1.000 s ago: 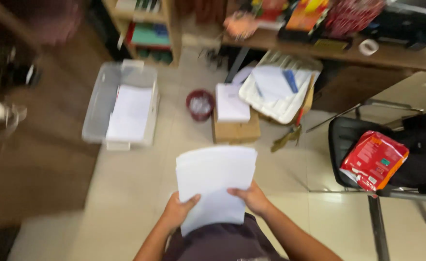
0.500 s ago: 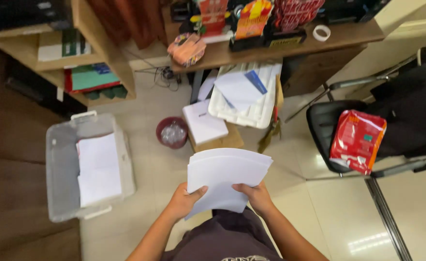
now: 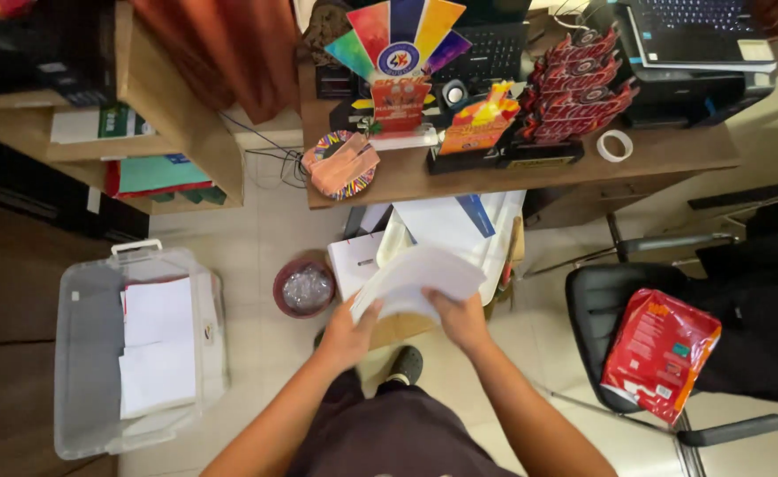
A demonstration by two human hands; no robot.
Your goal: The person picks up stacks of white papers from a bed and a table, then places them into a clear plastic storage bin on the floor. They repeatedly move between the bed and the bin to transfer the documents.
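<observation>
— Hands?
— Left hand (image 3: 347, 334) and right hand (image 3: 461, 320) both grip a stack of white paper (image 3: 417, 281), held above a cardboard box (image 3: 398, 329), partly hidden.
— Packages?
— Red snack bag (image 3: 660, 352) flat on the black chair (image 3: 594, 305). Fan-shaped rainbow sign (image 3: 400, 46) upright on the desk (image 3: 513, 172). Clear plastic bin (image 3: 84, 353) at left holds white sheets.

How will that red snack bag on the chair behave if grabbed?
The red snack bag looks like thin glossy film, so probably light, crinkly and a bit slippery. It hangs over the edge of the black chair seat, so a push could likely slide it off.
</observation>
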